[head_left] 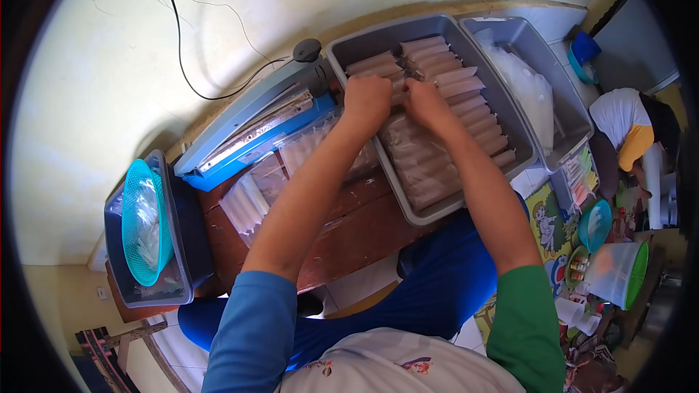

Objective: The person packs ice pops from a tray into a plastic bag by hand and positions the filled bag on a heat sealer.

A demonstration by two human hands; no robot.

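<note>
Both hands are over a large grey tub [403, 212] packed with rows of sealed plastic tubes of pale brown filling [484, 127]. My left hand [368, 100] is closed, knuckles up, near the tub's left side. Just to its right, my right hand [428, 104] has its thumb and fingers pinched together. A filled plastic tube [399, 87] shows between them, and both hands appear to grip it; the fingers partly hide it. More tubes lie in neat rows at the right and back, and others lie flat under my wrists [422, 167].
Left of the tub are a blue-grey bar sealer [251, 135] and bagged tubes [251, 196] on the wooden bench [357, 211]. A turquoise basket [148, 225] rests in a dark tub [191, 247]. A second grey tub [575, 120] holds plastic bags. Another person [622, 120] bends at the right.
</note>
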